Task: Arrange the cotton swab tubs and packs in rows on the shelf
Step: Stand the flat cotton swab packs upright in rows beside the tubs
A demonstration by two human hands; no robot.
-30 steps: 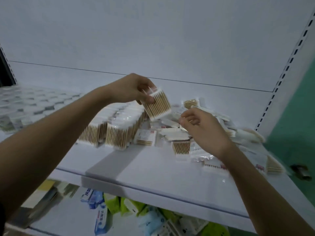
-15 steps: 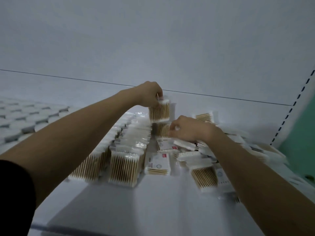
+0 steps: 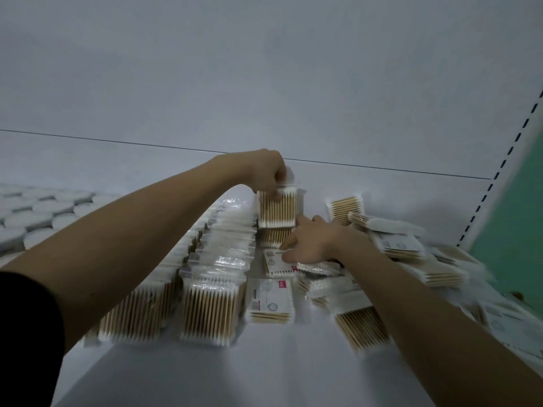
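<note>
My left hand (image 3: 264,174) pinches the top of an upright cotton swab pack (image 3: 277,210) at the back of the white shelf (image 3: 264,371), just above another upright pack (image 3: 274,236). Two neat rows of standing packs (image 3: 214,277) run from front to back on the left of it. My right hand (image 3: 311,243) reaches in lower, its fingers touching the lower pack and a flat pack (image 3: 274,261) with a red label. A loose heap of packs (image 3: 411,259) lies to the right. Round white tubs (image 3: 38,212) fill the shelf's far left.
The grey back panel (image 3: 264,83) stands right behind the packs. A perforated upright (image 3: 505,160) and a green wall (image 3: 517,218) bound the shelf on the right. Another flat pack (image 3: 271,301) lies in the gap beside the rows, with bare shelf in front.
My left hand carried its pack from mid-air to the back of the shelf and stood it upright. My right hand moved forward to the packs below it. The view came closer to the shelf.
</note>
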